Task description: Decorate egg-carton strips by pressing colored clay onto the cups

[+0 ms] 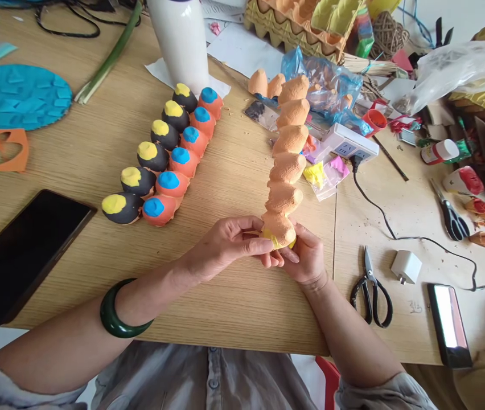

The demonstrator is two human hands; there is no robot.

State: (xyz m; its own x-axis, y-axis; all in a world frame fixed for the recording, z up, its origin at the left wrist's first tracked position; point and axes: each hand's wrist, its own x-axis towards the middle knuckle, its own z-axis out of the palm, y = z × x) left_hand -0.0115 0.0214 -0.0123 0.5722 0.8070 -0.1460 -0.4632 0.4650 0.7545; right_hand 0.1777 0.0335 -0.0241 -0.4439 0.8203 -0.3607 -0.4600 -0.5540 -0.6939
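My left hand [230, 244] and my right hand [306, 256] both grip the near end of an orange egg-carton strip [288, 149], a row of several bumps that runs away from me across the wooden table [234, 171]. A lump of yellow clay [273, 240] shows between my fingertips, pressed onto the nearest bump. A green bangle [116, 312] sits on my left wrist.
A painted strip with black and orange bumps and yellow and blue tips [166, 154] lies to the left. A dark phone [20, 253] lies at the near left. Black scissors [370, 287], a white charger [405, 266], a second phone [449, 324], a power strip [349, 145] and craft clutter fill the right.
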